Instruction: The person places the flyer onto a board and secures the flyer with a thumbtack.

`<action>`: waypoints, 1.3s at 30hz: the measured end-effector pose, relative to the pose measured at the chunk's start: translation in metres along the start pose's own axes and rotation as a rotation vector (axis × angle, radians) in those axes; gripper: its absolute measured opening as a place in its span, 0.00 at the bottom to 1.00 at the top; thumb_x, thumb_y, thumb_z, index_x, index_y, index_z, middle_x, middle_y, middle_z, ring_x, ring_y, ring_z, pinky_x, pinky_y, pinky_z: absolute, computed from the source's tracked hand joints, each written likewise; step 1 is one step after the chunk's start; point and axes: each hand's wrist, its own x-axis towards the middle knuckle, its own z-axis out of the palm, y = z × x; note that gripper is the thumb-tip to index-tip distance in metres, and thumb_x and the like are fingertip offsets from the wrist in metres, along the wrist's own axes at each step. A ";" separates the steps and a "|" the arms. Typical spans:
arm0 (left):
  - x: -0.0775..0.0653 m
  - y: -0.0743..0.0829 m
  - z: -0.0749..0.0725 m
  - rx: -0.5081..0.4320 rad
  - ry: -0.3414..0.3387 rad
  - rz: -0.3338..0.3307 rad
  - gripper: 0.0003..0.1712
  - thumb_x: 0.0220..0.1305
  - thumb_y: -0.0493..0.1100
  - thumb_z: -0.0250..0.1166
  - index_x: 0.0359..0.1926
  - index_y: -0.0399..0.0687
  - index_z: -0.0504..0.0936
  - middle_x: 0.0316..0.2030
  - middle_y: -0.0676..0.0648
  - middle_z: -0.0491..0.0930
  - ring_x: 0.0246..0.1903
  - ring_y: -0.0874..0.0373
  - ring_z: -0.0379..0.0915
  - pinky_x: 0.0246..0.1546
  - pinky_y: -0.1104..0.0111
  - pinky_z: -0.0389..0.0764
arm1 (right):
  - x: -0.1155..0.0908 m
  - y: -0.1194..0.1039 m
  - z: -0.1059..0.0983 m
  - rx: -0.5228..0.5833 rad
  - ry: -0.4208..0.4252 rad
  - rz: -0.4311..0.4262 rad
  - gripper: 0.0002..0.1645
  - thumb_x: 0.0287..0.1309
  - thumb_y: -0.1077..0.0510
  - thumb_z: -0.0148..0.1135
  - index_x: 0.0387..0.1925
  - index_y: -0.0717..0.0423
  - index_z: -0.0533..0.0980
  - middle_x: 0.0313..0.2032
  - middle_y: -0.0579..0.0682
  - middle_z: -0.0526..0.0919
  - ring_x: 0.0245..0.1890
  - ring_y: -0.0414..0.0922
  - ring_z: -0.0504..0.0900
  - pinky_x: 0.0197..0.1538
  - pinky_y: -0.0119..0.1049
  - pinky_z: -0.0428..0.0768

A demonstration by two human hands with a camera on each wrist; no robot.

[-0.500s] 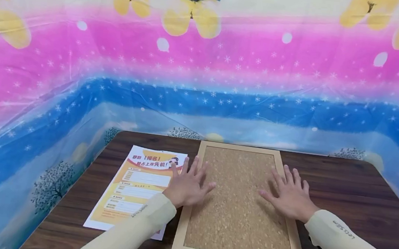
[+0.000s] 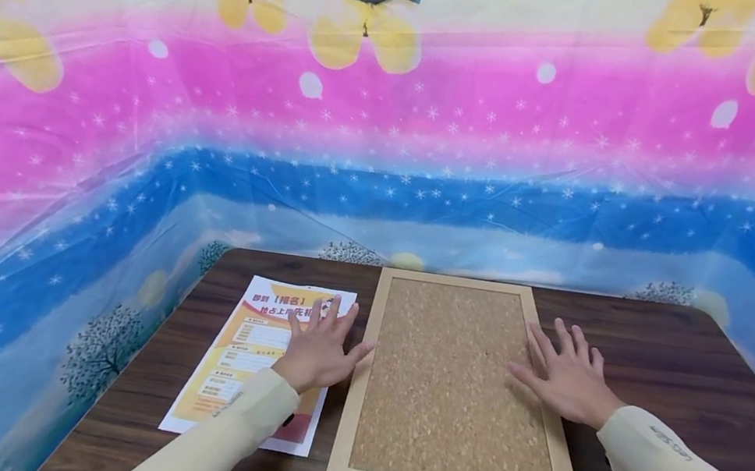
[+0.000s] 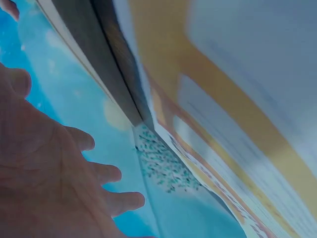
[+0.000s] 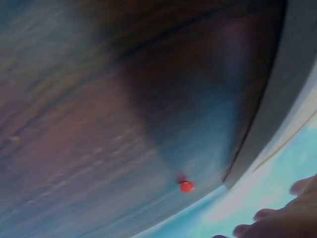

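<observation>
A cork board (image 2: 456, 402) with a pale wooden frame lies flat on the table. To its left is a printed sheet (image 2: 255, 334) in orange, white and red. My left hand (image 2: 319, 350) hovers over the sheet's right side, fingers spread, the thumb tip close by the board's left frame. Over the board's right frame strip is my right hand (image 2: 571, 385), its fingers also spread and pointing away from me. Neither hand holds anything. In the left wrist view the palm (image 3: 49, 168) faces the board's side.
A small red round-headed object, like a push pin (image 4: 186, 187), sits on the table beside the board in the right wrist view. The dark wood table (image 2: 686, 368) extends on both sides. A colourful printed cloth (image 2: 432, 132) hangs behind and around it.
Both hands have moved apart: the left hand shifted left from the board's edge onto the sheet, and the right hand moved slightly right. Board and sheet stay in place.
</observation>
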 end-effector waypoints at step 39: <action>-0.032 -0.127 -0.026 0.040 -0.039 -0.310 0.38 0.67 0.51 0.56 0.64 0.25 0.58 0.57 0.25 0.60 0.57 0.29 0.51 0.53 0.34 0.45 | -0.012 0.084 0.001 0.001 0.123 -0.047 0.34 0.59 0.50 0.63 0.60 0.67 0.67 0.55 0.71 0.64 0.53 0.66 0.63 0.50 0.64 0.64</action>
